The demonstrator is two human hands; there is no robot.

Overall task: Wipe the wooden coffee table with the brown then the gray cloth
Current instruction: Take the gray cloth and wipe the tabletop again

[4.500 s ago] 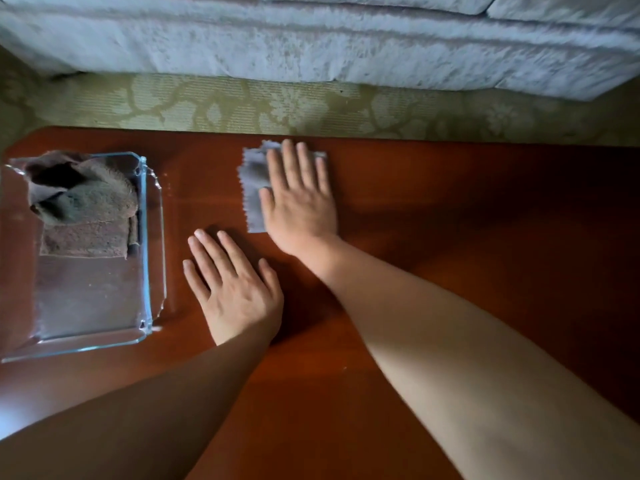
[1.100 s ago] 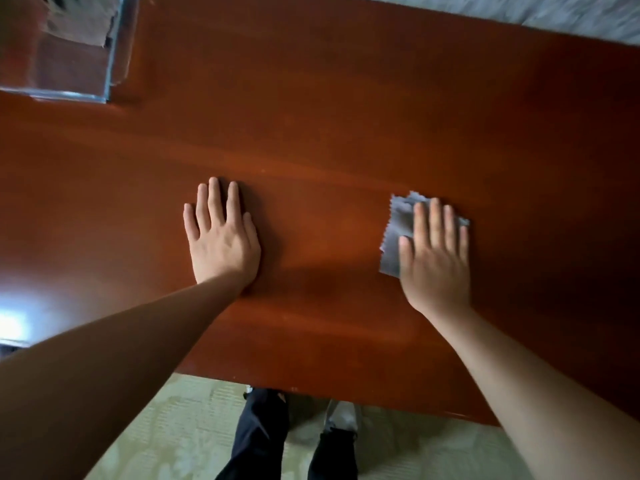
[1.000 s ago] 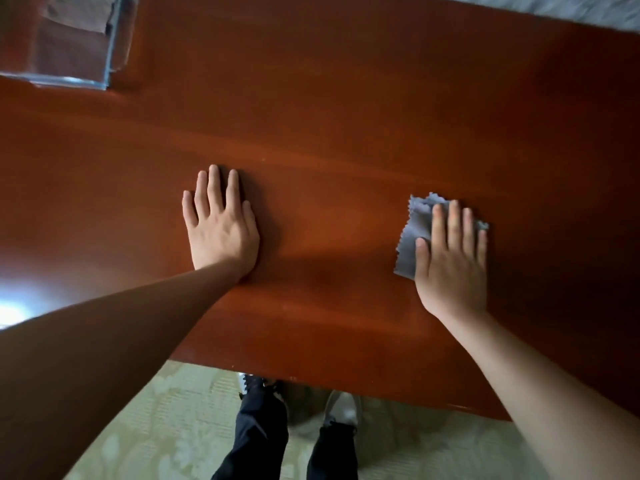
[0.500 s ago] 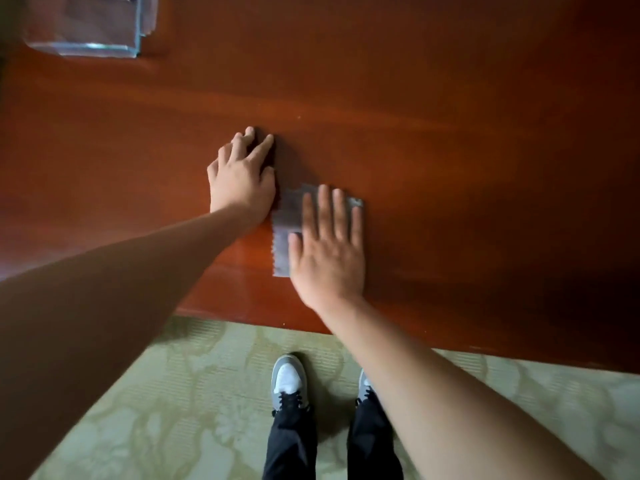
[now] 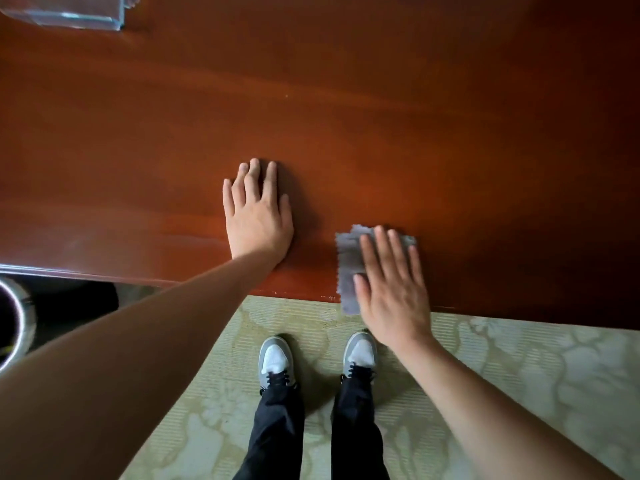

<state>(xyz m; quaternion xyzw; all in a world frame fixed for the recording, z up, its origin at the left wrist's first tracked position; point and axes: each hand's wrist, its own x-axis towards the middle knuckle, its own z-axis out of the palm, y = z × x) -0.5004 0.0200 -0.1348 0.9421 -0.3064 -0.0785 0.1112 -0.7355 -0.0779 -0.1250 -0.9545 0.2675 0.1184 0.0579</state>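
Pressing down on the gray cloth (image 5: 348, 252) with the right hand (image 5: 393, 292), with the fingers (image 5: 381, 247) straight, slightly apart and lying flat, clamped on nothing. Pinning that cloth against the near edge of the wooden bench (image 5: 346, 98), directly under the fingertips and palm. Showing a crumpled, zigzag-cut strip of the cloth just left of the thumb and a little beyond the fingertips. Letting the cloth's lower corner reach just past the bench edge, below the thumb. Overhanging that edge with the heel of the palm and the wrist.

Resting the left hand (image 5: 258, 216) flat on bare wood, left of the right fingers and a little further in from the edge, apart from the cloth. Laying those fingers (image 5: 254, 178) straight and close together, pointing away from the body, holding nothing.

Showing a clear glass tray (image 5: 69, 15) far beyond the left fingertips, at the top left corner of the view, cut off by the frame, with its contents impossible to tell.

Standing on a pale green patterned carpet (image 5: 519, 375) below both wrists, in grey and white shoes (image 5: 275, 355) and dark trousers (image 5: 277, 427), toes pointing at the bench. Catching part of a round metal rim (image 5: 17, 320) well left of the left forearm, beside the bench end, too cropped to identify.
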